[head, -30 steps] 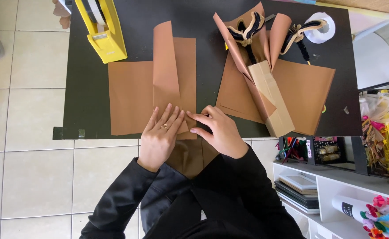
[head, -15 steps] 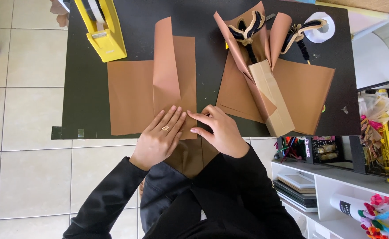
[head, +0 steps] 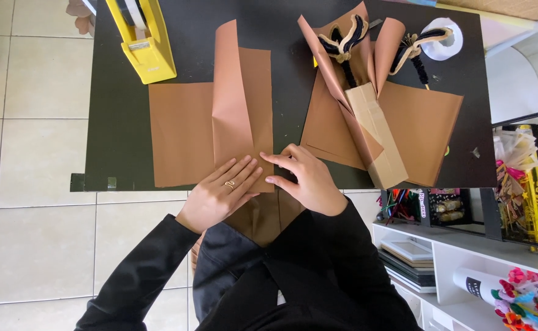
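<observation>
A sheet of brown paper (head: 183, 132) lies flat on the black table (head: 116, 110), its near edge running along the table's near edge, with a folded flap (head: 229, 92) standing up along its middle. The left hand (head: 220, 193) rests flat on the sheet's near right corner, fingers spread and pressed down, holding nothing. The right hand (head: 303, 178) sits just beside it, thumb and forefinger drawn together at the paper's right edge; whether they actually pinch it cannot be told. To the right, a brown paper wrap (head: 342, 67) opens like a cone and holds dark wire-like pieces (head: 345, 43); a tan box (head: 379, 135) lies across a second brown sheet (head: 422, 125). A yellow tape dispenser (head: 143, 40) stands at the far left, a white roll (head: 443, 40) at the far right. Bare tabletop shows left of the sheet and between the two sheets. White shelves (head: 459, 245) with craft goods crowd the near right.
</observation>
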